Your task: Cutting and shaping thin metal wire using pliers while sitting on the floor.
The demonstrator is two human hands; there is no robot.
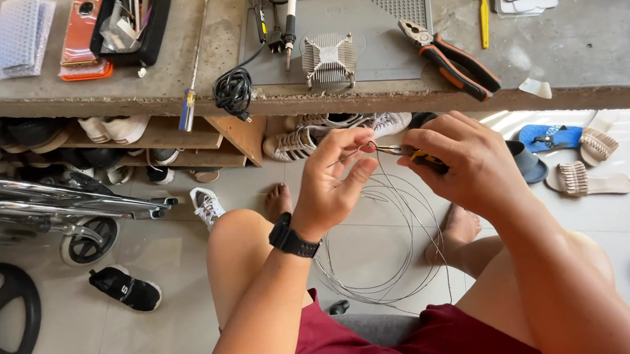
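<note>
nearest, a seated person's bare knees and red shorts [388, 343] fill the bottom of the view. a thin wire coil [388, 253] hangs in loose loops between the knees, above the tiled floor. the left hand [334, 179], a black watch [293, 236] on its wrist, pinches the upper end of the wire between thumb and forefinger, other fingers loosely curled. just beside it, the right hand [464, 161] is closed around small yellow-handled pliers [414, 154], whose tip meets the wire at the left fingertips. beyond, on the concrete bench [590, 50], lie orange-handled pliers [452, 57], a metal heat sink [329, 58], a soldering iron [289, 18] and a screwdriver [192, 67].
</note>
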